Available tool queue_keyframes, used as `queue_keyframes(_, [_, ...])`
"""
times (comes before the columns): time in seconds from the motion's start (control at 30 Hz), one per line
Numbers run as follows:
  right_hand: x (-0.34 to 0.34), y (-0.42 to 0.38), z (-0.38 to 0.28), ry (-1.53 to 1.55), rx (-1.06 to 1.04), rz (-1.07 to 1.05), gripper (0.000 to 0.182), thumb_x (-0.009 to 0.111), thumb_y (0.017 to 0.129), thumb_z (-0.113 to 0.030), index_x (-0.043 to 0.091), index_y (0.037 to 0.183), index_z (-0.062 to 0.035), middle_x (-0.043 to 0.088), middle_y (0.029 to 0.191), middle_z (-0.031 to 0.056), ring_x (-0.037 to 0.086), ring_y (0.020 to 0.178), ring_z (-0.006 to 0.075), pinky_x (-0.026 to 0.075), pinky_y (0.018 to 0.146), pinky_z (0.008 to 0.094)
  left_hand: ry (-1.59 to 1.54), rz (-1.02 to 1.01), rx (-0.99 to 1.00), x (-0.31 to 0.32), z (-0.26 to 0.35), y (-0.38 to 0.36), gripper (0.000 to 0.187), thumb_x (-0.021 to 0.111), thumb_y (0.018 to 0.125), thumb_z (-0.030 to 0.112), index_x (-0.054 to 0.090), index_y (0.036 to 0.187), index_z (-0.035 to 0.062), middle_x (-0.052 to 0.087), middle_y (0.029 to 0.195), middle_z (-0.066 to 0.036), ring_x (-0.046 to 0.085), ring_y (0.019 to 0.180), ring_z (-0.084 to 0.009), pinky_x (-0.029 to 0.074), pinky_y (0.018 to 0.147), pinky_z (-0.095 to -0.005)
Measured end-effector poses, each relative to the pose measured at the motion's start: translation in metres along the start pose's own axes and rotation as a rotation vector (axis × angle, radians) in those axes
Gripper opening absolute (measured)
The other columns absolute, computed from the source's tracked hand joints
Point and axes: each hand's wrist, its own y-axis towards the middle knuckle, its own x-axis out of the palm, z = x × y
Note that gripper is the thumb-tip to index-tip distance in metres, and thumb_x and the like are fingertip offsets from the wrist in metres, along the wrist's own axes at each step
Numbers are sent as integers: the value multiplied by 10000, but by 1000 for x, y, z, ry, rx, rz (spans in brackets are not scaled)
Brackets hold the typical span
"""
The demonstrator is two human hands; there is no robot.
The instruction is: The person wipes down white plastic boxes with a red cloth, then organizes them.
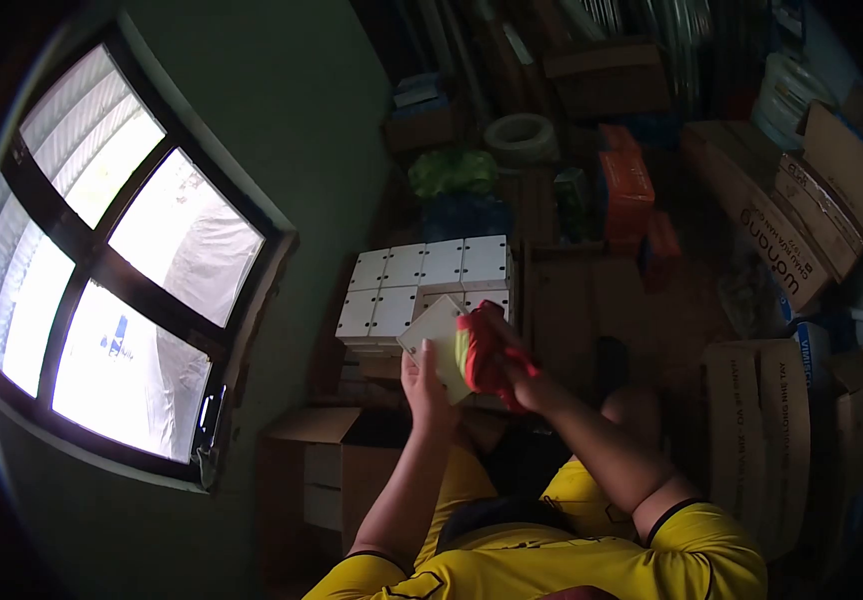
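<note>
My left hand (420, 385) grips a flat white square box (434, 335) by its lower edge and holds it up, tilted. My right hand (512, 375) is closed on a red and yellow cloth (480, 350) that is pressed against the right side of the box. Both arms wear yellow sleeves. Just behind the held box stands a stack of matching white square boxes (422, 280), laid out in rows.
A large dark-framed window (112, 270) fills the left. An open cardboard box (327, 470) sits low at centre left. Printed cardboard cartons (782, 230) lean at the right. Behind the stack are an orange box (627, 190), a green bag (452, 172) and a white coil (520, 135).
</note>
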Motion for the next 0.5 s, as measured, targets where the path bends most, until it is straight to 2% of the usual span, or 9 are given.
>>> queue_keyframes(0.03, [4,1,-9,-287,-136,-20,634,488,1002,-47,231,1581,-42,287,1619,114,234,1500,197,229,1203,341,-7,-25,-16,-1,5,4,259,566,1027,215,543,1209,33,666,1059,-97,682,884,-145,564,743,-282])
queue_keyframes(0.07, [2,-2,-9,-254,-103,-26,622,498,1008,-51,245,1575,-37,248,1638,121,184,1512,184,220,1210,353,16,-84,-49,-5,5,5,293,584,1017,194,557,1251,20,671,1094,-90,670,941,-139,555,796,-285])
queue_keyframes(0.17, [-2,-4,-4,-41,-48,175,606,535,997,-48,300,1555,-35,283,1624,125,232,1500,193,230,1209,361,322,-313,-27,-10,-7,-4,353,630,989,162,562,1298,3,669,1130,-74,641,992,-129,532,853,-289])
queue_keyframes(0.2, [-10,0,7,78,-41,266,542,538,1017,-94,357,1525,-35,426,1538,116,396,1417,199,324,1167,354,484,-389,-60,-10,-10,-12,442,685,952,147,551,1344,-5,662,1160,-62,611,1035,-124,506,896,-288])
queue_keyframes(0.23, [-20,-2,15,212,94,365,504,529,1032,-130,385,1505,-35,497,1460,94,478,1321,179,379,1118,339,551,-416,-120,-5,-10,-22,490,713,934,157,536,1360,-8,658,1159,-67,606,1051,-130,497,912,-289])
queue_keyframes(0.27, [-30,-4,23,360,216,482,471,520,1046,-167,413,1485,-35,568,1381,73,560,1226,160,435,1069,324,544,-433,-94,-5,-15,-28,499,714,932,158,532,1366,-7,657,1161,-69,606,1059,-132,494,920,-290])
queue_keyframes(0.3, [-34,2,25,342,64,459,460,514,1053,-190,424,1477,-36,589,1346,60,582,1180,147,455,1043,315,534,-451,-63,-6,-20,-31,507,716,931,159,527,1372,-5,656,1163,-71,605,1067,-134,490,928,-290])
queue_keyframes(0.4, [-11,-4,31,482,109,470,490,518,1050,-192,396,1498,-34,556,1391,68,548,1238,161,424,1078,326,418,-294,62,-14,-25,-30,473,703,934,138,538,1351,-11,658,1155,-73,609,1065,-142,486,928,-293])
queue_keyframes(0.5, [21,-6,2,-216,-100,273,570,523,1009,-74,324,1543,-40,390,1543,81,444,1360,203,340,1153,360,150,-66,67,-23,-13,-7,302,622,982,120,585,1255,-4,673,1111,-65,633,1011,-139,504,881,-291])
